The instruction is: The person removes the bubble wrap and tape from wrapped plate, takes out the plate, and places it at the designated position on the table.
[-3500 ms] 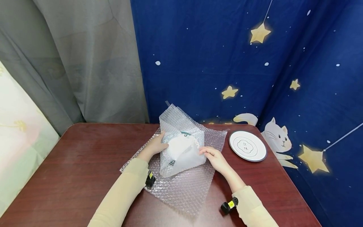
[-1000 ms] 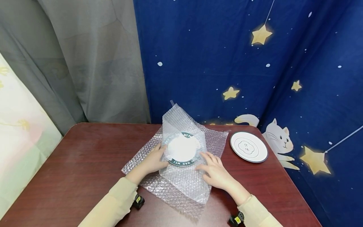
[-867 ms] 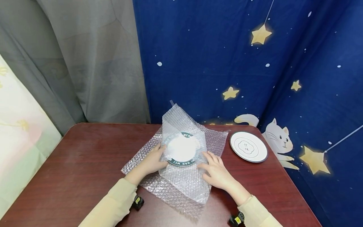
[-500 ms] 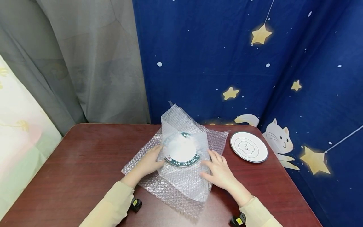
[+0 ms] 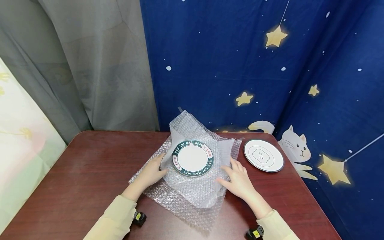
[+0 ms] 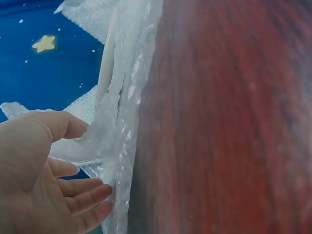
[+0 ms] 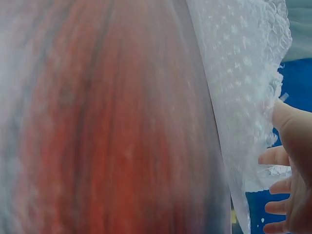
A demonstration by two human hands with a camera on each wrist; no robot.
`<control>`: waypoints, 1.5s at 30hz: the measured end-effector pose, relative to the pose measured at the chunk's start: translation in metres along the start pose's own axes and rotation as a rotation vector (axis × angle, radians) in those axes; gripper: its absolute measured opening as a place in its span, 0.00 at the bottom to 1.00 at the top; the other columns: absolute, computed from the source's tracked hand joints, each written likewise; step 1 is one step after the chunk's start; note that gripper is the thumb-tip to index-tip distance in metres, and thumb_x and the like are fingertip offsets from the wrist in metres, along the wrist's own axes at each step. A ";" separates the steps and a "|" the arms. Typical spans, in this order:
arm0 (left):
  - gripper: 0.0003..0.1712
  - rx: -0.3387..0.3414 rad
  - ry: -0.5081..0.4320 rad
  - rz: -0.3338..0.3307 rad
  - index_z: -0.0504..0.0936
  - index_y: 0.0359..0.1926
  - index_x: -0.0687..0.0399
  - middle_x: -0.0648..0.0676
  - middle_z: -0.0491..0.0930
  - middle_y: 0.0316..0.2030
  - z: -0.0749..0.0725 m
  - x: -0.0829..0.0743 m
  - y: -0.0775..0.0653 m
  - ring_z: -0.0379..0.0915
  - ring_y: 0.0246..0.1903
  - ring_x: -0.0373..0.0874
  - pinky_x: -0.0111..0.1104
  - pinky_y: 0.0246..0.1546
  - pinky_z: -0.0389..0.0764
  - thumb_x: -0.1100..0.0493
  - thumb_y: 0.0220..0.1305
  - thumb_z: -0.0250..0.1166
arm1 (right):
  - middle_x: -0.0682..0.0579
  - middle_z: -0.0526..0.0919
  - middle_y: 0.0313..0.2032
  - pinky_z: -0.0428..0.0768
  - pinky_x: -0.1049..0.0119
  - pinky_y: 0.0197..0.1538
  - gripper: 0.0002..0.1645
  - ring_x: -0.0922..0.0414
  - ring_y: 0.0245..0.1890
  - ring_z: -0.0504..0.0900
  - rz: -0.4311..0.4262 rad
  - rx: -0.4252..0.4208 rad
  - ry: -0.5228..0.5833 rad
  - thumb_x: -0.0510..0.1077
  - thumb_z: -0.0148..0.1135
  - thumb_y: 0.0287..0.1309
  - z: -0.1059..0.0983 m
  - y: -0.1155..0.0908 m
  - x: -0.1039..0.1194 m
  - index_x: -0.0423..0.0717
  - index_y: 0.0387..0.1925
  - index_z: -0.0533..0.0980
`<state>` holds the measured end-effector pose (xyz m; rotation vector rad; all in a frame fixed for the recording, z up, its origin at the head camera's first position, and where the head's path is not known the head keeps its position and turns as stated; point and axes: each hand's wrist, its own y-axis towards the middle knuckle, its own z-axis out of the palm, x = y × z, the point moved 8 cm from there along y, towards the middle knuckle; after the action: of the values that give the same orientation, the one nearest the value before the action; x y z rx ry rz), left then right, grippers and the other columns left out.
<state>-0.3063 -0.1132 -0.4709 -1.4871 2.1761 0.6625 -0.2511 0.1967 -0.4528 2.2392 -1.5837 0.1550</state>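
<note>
A round white plate [image 5: 192, 158] with a dark green lettered rim lies face up on a sheet of bubble wrap [image 5: 192, 190]. Its whole face shows, with wrap spread around it. To the plate's left is my left hand [image 5: 150, 170], thumb and fingers apart at the wrap's edge. In the left wrist view, part of the wrap passes between thumb and fingers, which look loose. At the right side my right hand [image 5: 240, 180] has its fingers spread by the wrap's right flap. The right wrist view shows the thumb at the wrap's edge and the other fingers apart.
A second white plate [image 5: 264, 155] with a dark rim and a flower outline lies at the table's right edge. The table [image 5: 99, 173] is dark red wood. Behind it hang a grey curtain [image 5: 105, 66] and a blue starry curtain [image 5: 216, 66].
The translucent layer that covered the plate has been opened out to the sides, so the green rim now shows fully. My hands have moved apart, left hand leftward, right hand rightward.
</note>
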 end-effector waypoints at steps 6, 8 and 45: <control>0.41 -0.066 0.024 -0.083 0.59 0.66 0.77 0.75 0.65 0.60 -0.010 0.011 -0.004 0.58 0.61 0.70 0.57 0.58 0.63 0.59 0.56 0.61 | 0.29 0.62 0.64 0.57 0.34 0.60 0.36 0.34 0.64 0.58 0.079 0.001 0.017 0.67 0.63 0.54 -0.001 -0.002 -0.014 0.44 0.53 0.79; 0.41 -0.087 0.024 -0.108 0.59 0.66 0.77 0.76 0.65 0.60 -0.013 0.015 -0.005 0.59 0.60 0.70 0.58 0.57 0.64 0.59 0.56 0.59 | 0.28 0.62 0.63 0.57 0.34 0.60 0.37 0.33 0.64 0.58 0.101 0.001 0.022 0.68 0.62 0.53 -0.001 -0.002 -0.018 0.44 0.53 0.79; 0.71 -0.229 0.078 -0.408 0.23 0.70 0.69 0.75 0.21 0.69 -0.043 0.058 -0.017 0.44 0.60 0.77 0.67 0.48 0.61 0.56 0.50 0.73 | 0.26 0.48 0.68 0.46 0.30 0.59 0.44 0.28 0.66 0.43 0.220 0.057 -0.037 0.61 0.71 0.47 0.002 -0.007 -0.052 0.39 0.59 0.72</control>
<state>-0.3129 -0.1868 -0.4728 -2.0307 1.8089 0.7342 -0.2634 0.2440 -0.4728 2.1150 -1.8652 0.2231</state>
